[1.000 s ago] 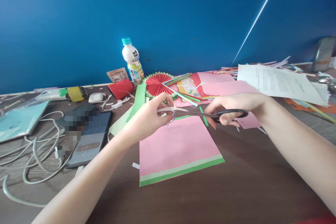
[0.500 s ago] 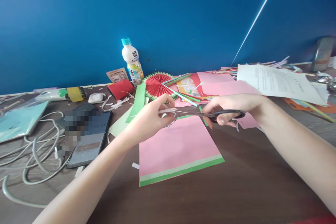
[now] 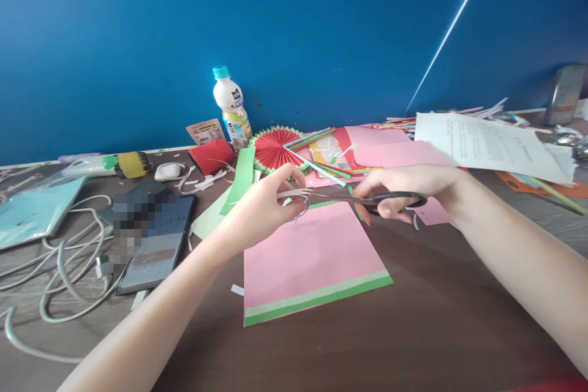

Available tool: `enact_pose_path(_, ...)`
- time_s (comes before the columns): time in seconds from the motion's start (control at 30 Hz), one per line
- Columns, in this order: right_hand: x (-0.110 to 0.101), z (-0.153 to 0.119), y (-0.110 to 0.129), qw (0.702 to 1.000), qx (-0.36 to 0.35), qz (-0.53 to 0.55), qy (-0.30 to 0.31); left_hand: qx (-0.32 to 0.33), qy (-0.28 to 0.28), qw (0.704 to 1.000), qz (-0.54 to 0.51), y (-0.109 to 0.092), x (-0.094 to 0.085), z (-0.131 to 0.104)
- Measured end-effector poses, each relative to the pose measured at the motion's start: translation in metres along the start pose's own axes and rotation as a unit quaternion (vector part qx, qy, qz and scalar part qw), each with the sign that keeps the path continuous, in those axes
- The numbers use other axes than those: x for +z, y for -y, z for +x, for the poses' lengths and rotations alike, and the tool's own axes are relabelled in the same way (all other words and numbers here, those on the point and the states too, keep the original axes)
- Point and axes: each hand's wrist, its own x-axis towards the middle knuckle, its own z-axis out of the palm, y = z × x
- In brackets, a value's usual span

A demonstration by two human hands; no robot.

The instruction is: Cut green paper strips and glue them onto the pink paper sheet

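My left hand [image 3: 264, 205] is closed in a pinch on a thin white strip [image 3: 292, 193], whose loose end curls below the fingertips. My right hand [image 3: 413, 179] grips scissors with black handles [image 3: 407, 197]. Their blades point left and reach the strip close to my left fingertips; whether they are cutting into it I cannot tell. Below both hands lies a pink paper sheet [image 3: 307, 257], flat on the table. Light and dark green bands run along its near edge, and green also shows at its far edge.
Behind the sheet are a pleated red-and-green paper fan [image 3: 278, 150], a bottle [image 3: 231, 110] and coloured paper strips [image 3: 316, 165]. On the left lie a phone [image 3: 156, 251] and white cables [image 3: 64, 275]. A printed page [image 3: 487, 144] rests at the right, before the blue wall [image 3: 294, 24].
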Motion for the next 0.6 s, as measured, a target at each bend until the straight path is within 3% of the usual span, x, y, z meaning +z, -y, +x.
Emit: enact_pose_path(0.6,0.0061,0.0044,0.0092,1.0,0.008,-0.004,-0.023,0.015,-0.006,0.999,0.029,-0.0023,0.0043,-0.003)
